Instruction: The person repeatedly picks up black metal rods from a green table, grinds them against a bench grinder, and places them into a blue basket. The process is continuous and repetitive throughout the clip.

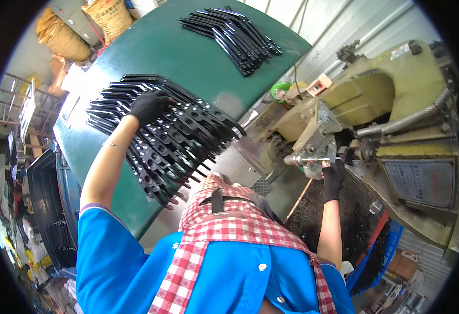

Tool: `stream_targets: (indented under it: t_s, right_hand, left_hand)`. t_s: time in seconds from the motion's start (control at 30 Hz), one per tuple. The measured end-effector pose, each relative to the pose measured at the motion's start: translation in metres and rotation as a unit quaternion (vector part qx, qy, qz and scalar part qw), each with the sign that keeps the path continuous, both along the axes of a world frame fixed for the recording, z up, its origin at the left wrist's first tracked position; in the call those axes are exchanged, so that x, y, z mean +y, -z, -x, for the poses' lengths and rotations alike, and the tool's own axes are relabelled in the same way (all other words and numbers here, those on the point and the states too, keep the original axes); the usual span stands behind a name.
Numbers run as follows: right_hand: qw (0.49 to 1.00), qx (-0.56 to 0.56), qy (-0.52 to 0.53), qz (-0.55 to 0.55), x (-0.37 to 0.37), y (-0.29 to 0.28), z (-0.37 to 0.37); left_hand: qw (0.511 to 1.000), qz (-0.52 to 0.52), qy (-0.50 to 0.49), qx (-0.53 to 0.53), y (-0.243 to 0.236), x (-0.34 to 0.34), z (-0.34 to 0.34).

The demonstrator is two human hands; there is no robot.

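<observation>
A dense row of glossy black bent metal bars [179,138], with holes in their flattened ends, lies on the green table [198,57]. My left hand [153,106], in a black glove with fingertips bare, rests on top of this row, its fingers curled over a bar. At the yellow-green machine [355,99], my right hand [334,180], gloved the same way, is raised beside a horizontal metal pin [313,159]. Its thumb and fingers are pinched together close to that pin. Whatever they hold is too small to make out.
A second bundle of black bars [234,36] lies at the table's far end. Stuffed sacks [62,36] stand at the back left. Below the machine is a dark, grimy surface [318,225], with a blue crate [381,256] to its right. A dark bin [51,204] stands left of the table.
</observation>
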State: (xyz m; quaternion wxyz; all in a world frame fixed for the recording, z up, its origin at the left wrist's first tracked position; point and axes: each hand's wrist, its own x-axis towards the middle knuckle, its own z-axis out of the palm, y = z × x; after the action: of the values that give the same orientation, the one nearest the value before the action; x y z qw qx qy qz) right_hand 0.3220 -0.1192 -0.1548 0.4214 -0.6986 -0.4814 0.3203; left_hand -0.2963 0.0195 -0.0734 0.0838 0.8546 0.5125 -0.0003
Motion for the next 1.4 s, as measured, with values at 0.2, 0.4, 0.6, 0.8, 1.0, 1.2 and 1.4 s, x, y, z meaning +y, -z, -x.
stream_targets:
  t_s: [0.2,0.4,0.6,0.8,1.0,1.2,1.4]
  right_hand:
    - [0.983,0.171,-0.055,-0.026,-0.009,-0.107,0.067]
    - [0.987,0.146,-0.053,0.048,0.006,-0.130,0.082]
    - [0.925,0.376,0.001,0.051,0.014,-0.115,0.085]
    - [0.875,0.474,-0.003,-0.096,-0.008,-0.088,0.086]
    - [0.968,0.199,-0.149,0.041,-0.018,-0.063,0.203]
    - [0.953,0.099,-0.275,-0.082,0.084,-0.049,0.313]
    - [0.919,0.080,-0.383,0.043,0.215,-0.007,0.369]
  left_hand:
    - [0.959,-0.114,-0.207,-0.154,0.055,-0.027,0.011]
    - [0.943,-0.161,-0.230,-0.180,0.062,-0.029,-0.004]
    - [0.942,-0.164,-0.229,-0.184,0.063,-0.027,-0.003]
    - [0.929,-0.128,-0.288,-0.196,0.066,-0.033,0.001]
    - [0.941,-0.128,-0.241,-0.198,0.049,-0.041,0.002]
    - [0.815,-0.195,-0.378,-0.394,0.043,-0.120,0.047]
    - [0.547,0.024,-0.585,-0.599,0.077,-0.213,0.077]
